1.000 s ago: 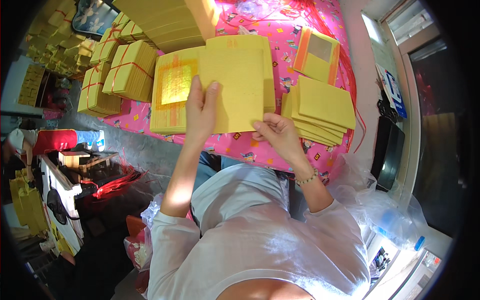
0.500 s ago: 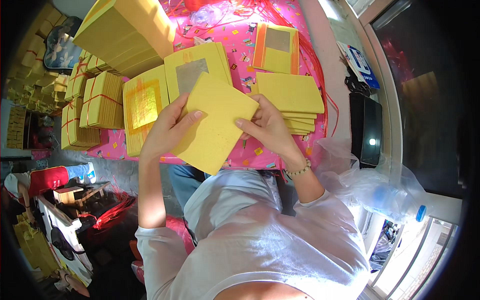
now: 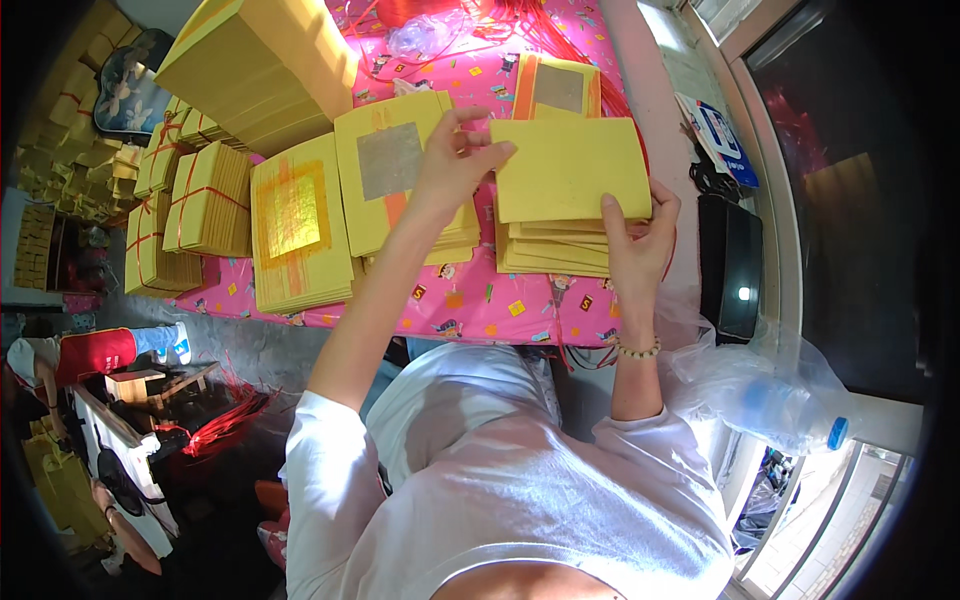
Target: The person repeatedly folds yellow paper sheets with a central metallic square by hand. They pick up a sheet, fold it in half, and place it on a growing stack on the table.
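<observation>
A plain yellow joss paper packet is over the right-hand pile of yellow packets, close above or resting on it; I cannot tell which. My left hand pinches its left edge near the upper corner, thumb on top and fingers curled. At the lower right corner my right hand, with a bead bracelet at the wrist, grips it with the thumb on top and the fingers round the edge. Left of my left hand lies a pile topped with a silver foil square.
Farther left are a gold-foil pile, bundles tied with red string and a tall yellow stack. Red strings and clear plastic lie at the back of the pink-covered table. A bagged bottle is at right.
Both hands have moved right with the yellow packet, from in front of the silver-foil pile to over the right-hand pile. The packet has turned from slanted to nearly square with that pile.
</observation>
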Available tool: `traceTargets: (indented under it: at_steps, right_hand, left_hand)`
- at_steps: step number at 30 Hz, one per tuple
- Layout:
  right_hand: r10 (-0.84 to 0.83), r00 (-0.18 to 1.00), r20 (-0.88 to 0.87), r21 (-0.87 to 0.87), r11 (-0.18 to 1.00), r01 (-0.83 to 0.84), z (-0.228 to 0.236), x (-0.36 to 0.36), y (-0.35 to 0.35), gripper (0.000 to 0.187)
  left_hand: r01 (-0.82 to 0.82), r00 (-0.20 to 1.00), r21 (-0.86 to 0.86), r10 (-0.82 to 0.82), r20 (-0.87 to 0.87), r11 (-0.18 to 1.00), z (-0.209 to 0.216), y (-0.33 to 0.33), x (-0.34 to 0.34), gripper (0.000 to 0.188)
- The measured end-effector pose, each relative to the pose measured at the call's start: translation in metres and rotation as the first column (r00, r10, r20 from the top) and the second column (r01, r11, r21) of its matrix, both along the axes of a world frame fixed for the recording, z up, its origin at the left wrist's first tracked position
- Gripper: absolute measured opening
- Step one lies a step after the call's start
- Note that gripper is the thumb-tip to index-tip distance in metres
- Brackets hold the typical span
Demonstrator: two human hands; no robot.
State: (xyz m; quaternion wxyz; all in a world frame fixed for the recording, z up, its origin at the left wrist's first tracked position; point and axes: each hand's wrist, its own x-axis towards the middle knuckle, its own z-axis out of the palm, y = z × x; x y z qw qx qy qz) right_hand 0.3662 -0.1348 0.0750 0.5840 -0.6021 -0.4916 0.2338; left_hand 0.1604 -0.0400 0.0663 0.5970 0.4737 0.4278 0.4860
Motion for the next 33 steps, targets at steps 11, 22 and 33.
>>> traceTargets:
  at_steps: [11,22,33]
  right_hand:
    - [-0.114,0.758,0.642,-0.063,0.978,0.2,-0.062,0.022,-0.023,0.045]
    - [-0.056,0.746,0.663,-0.074,0.987,0.14,-0.06,0.013,-0.021,0.024]
    - [-0.099,0.743,0.662,0.023,0.993,0.112,-0.038,0.01,-0.007,0.024]
  left_hand:
    - [0.187,0.786,0.158,-0.051,-0.616,0.97,-0.044,-0.01,0.038,0.046]
    - [0.065,0.695,0.596,0.392,-0.602,0.8,-0.048,-0.037,0.047,0.042]
    - [0.033,0.813,0.567,0.308,-0.494,0.823,-0.025,-0.057,0.015,0.031]
